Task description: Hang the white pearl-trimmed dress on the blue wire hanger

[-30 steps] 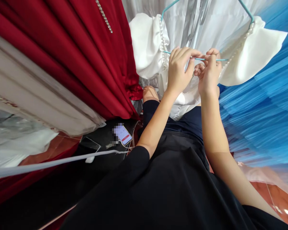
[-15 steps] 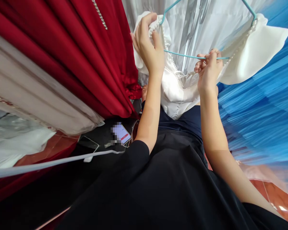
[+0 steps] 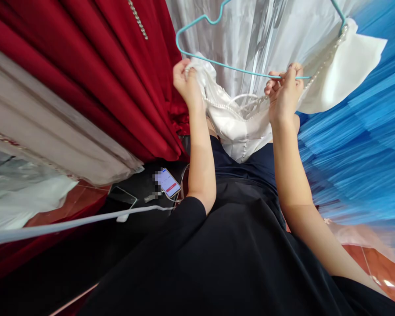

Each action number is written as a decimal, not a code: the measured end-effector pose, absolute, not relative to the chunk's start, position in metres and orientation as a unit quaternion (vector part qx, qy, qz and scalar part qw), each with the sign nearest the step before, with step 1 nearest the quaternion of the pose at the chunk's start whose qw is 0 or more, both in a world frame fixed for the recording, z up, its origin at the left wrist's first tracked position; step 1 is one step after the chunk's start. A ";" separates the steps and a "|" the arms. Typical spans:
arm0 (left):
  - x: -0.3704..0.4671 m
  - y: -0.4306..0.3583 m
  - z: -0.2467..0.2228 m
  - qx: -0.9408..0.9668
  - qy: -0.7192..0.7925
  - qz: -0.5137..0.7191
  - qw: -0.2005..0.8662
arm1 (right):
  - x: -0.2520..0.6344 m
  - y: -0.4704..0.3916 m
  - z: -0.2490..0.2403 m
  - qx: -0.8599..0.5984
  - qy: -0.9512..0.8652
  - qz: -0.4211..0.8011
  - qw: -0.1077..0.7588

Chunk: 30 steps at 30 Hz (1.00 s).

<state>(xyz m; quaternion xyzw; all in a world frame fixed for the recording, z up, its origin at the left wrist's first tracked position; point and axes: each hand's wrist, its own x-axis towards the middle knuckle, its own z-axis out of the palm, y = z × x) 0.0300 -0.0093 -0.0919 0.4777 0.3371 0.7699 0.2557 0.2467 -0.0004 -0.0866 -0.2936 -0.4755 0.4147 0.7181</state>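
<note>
1. white satin dress: the left-side sleeve, earlier on the teal hanger, is now off; the other remains on.
2. left grip closed on that bunched sleeve, beneath the hanger's end; dress sags between both grips.
3. right grip pinches the hanger's lower bar, forearm raised.

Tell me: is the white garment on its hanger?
Partly on: the hanger holds one sleeve at its right end; its left end is bare, with the other sleeve in the left hand.
</note>
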 end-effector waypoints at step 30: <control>0.152 -0.027 -0.087 0.477 0.203 0.833 0.192 | 0.321 -0.031 -0.052 -0.290 -0.602 -0.137 0.732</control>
